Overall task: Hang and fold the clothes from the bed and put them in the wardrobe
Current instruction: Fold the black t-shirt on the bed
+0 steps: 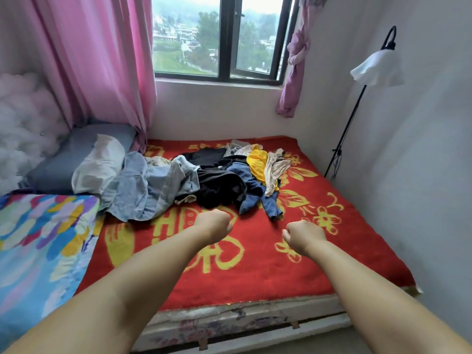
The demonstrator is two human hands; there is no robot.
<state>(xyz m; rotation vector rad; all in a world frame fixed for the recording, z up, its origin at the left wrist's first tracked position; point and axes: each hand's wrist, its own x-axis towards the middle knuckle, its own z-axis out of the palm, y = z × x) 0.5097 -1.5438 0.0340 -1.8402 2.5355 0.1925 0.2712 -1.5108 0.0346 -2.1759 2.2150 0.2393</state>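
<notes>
Red blanket under everything, and I'm scanning from the left: patterned quilt, grey pillow, then the clothes pile heaped mid-bed, well short of the window. It sprawls crosswise, long axis running left to right, a pale denim piece at the left end, a yellow top at the right, a blue leg trailing toward me. My left hand is balled up, fingers curled on nothing, hovering just short of the heap; my right hand is the same, fisted and holding nothing, over bare blanket. I'd say best to open up and lift one garment from the top, not drag the tangle.
</notes>
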